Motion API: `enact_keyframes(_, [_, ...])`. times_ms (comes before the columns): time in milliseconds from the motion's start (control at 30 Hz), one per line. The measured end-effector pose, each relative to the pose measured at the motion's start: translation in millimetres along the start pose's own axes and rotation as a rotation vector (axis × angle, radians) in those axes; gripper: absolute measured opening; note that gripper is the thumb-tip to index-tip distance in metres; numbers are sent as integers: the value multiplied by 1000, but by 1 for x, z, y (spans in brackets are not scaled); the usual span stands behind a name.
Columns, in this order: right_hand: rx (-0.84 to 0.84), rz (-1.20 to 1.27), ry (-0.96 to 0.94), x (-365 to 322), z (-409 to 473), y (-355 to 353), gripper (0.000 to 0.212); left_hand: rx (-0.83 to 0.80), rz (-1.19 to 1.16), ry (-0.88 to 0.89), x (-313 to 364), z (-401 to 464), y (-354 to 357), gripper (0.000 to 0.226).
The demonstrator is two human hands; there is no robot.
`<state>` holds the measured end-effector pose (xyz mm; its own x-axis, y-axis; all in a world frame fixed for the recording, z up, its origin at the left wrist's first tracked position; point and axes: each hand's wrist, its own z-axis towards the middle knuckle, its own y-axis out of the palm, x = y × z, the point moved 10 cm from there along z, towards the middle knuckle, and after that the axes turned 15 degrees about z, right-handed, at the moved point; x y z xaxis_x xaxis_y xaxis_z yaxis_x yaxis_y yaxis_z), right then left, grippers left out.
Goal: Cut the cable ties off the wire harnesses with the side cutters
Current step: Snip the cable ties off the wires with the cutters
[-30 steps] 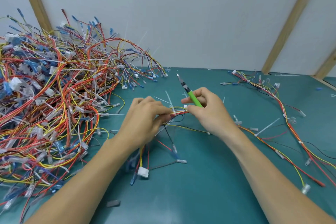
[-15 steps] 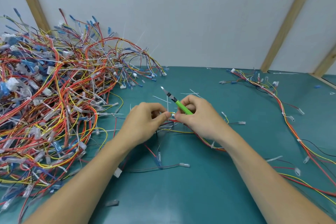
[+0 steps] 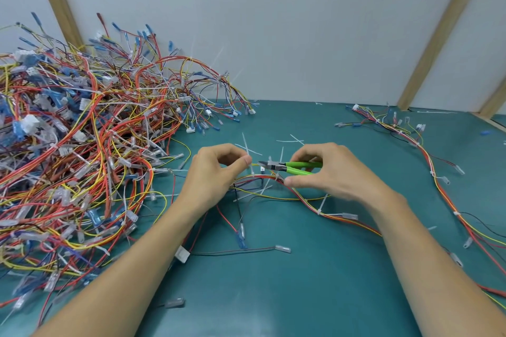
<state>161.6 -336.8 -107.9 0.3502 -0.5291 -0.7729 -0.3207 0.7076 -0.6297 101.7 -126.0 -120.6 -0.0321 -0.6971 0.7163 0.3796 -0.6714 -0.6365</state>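
A wire harness [image 3: 298, 197] of red, yellow and black wires lies across the middle of the green table [image 3: 315, 295]. My left hand [image 3: 213, 175] pinches it near a white cable tie [image 3: 251, 171]. My right hand [image 3: 331, 172] grips the green-handled side cutters [image 3: 290, 167], held level with the jaws pointing left, just right of my left thumb and that tie. Whether the jaws touch the tie I cannot tell.
A large tangled pile of harnesses [image 3: 82, 150] fills the left side up to the wall. Another harness [image 3: 427, 161] runs along the right side. Cut white ties [image 3: 290, 141] lie scattered beyond my hands. Loose connectors [image 3: 282, 249] lie in front.
My right hand has swung the side cutters from pointing up and away to level, jaws facing left toward my left hand's pinch. The harness has shifted slightly on the table.
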Motion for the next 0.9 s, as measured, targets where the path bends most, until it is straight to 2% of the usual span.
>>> enact_keyframes(567, [58,-127,-142,-13,3,6,40,110,92,163,23,-7,-9,2])
enact_keyframes(900, [46,-136,-112,-9,5,6,33,149,163,196,27,-9,-11,2])
